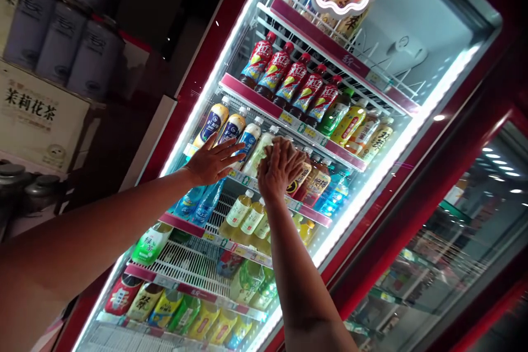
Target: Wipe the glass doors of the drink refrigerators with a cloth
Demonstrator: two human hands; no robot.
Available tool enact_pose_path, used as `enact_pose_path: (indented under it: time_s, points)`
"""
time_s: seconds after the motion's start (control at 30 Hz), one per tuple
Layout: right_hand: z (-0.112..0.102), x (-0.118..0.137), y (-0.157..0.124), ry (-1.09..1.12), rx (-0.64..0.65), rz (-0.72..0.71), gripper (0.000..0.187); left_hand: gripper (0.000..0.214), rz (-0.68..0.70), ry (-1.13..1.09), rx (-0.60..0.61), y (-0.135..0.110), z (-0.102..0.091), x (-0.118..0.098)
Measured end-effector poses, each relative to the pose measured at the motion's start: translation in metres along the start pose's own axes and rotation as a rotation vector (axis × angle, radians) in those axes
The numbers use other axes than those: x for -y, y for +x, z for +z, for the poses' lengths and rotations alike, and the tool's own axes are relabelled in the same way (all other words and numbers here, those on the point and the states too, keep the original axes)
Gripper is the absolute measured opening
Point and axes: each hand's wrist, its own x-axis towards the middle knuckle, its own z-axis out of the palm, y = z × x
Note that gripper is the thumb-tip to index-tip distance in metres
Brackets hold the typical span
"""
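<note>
My left hand (212, 162) lies flat against the glass door of a lit drinks fridge (416, 121), fingers stretched and apart, over the white-capped bottles (231, 129) of the second shelf. Just to its right, my right hand (281, 168) presses on the same glass with fingers curled together. Something pale shows under its fingertips; I cannot tell whether it is a cloth or a bottle behind the glass. Red-labelled bottles (291, 80) stand in a row on the shelf above both hands.
The fridge has several wire shelves with green, yellow and blue bottles (247, 217) lower down and a red frame (445, 176). Stacked cartons and cans (45, 110) stand to the left. A second glass-fronted cabinet (454, 253) is at the right.
</note>
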Motion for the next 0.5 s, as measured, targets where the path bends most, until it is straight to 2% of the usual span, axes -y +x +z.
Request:
enact_pose_path:
  time_s: [0.1,0.2,0.27,0.37,0.43,0.5]
  points:
    - [-0.005,0.014,-0.016,-0.041,0.106,-0.091,0.061,0.060,-0.026,-0.006,0.027,-0.008,-0.001,0.002]
    - [-0.013,0.011,-0.015,-0.049,0.157,-0.103,0.059,0.057,-0.019,-0.007,0.055,-0.015,-0.005,0.008]
    - [-0.014,0.013,-0.004,-0.035,0.125,-0.041,0.059,0.056,-0.005,-0.011,0.070,-0.018,-0.007,0.013]
    - [-0.005,0.034,0.015,0.002,0.034,0.076,0.061,0.056,0.008,-0.040,0.055,-0.020,-0.007,0.018]
    - [0.002,0.053,0.017,0.016,0.031,0.046,0.061,0.055,-0.005,-0.060,0.043,-0.020,-0.006,0.018]
    - [0.007,0.069,0.010,0.021,0.068,-0.056,0.058,0.054,-0.016,-0.071,0.044,-0.020,-0.006,0.019]
